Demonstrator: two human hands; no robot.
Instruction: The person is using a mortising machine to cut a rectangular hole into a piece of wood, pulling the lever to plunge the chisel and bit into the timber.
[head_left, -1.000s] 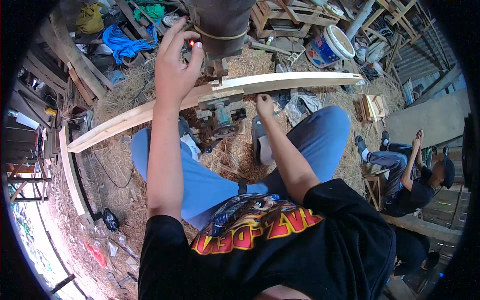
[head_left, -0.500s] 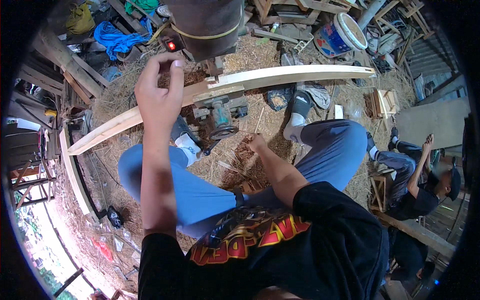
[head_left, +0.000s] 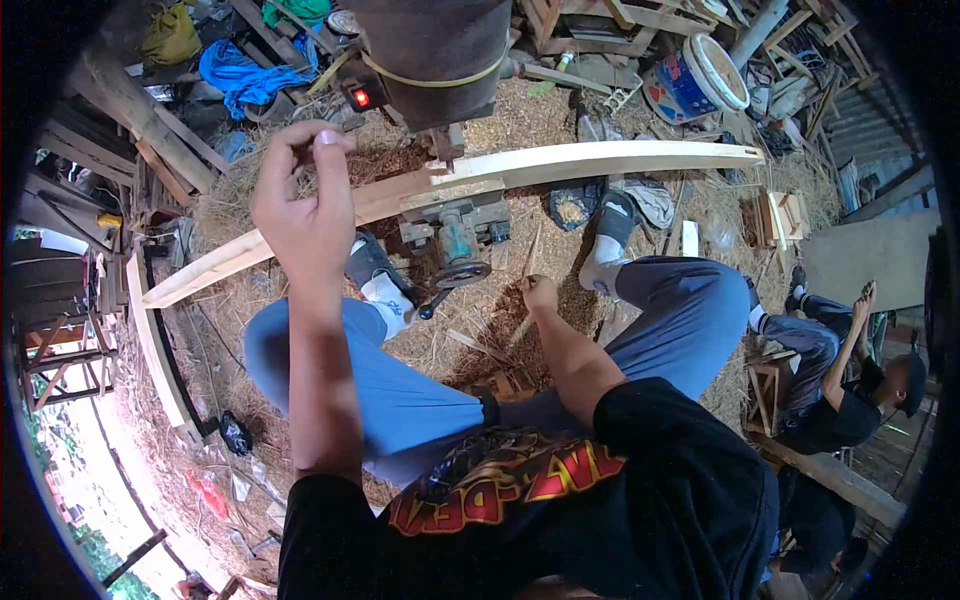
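My left hand (head_left: 300,200) is raised over the left part of a long, curved wooden beam (head_left: 610,155). Its fingers are loosely curled, the thumb stands apart, and nothing shows in it. Just beyond is a dark switch box with a lit red switch (head_left: 361,98), apart from the fingers. My right hand (head_left: 540,293) is closed low between my knees; what it holds, if anything, is hidden. Nearby is a machine vise (head_left: 458,240) with a handwheel (head_left: 462,275), under the beam. A dark machine head (head_left: 430,60) stands above, its tool (head_left: 443,150) at the beam's notched middle.
Wood shavings and straw cover the floor around my feet. A paint bucket (head_left: 697,80) stands at the far right, a blue tarp (head_left: 250,75) lies far left. Another person (head_left: 850,390) sits at the right. A second beam (head_left: 160,345) lies at the left.
The view has shifted slightly, so the scene sits a little lower and further right. My left hand has drawn back leftward from the switch box. My right hand has moved slightly right.
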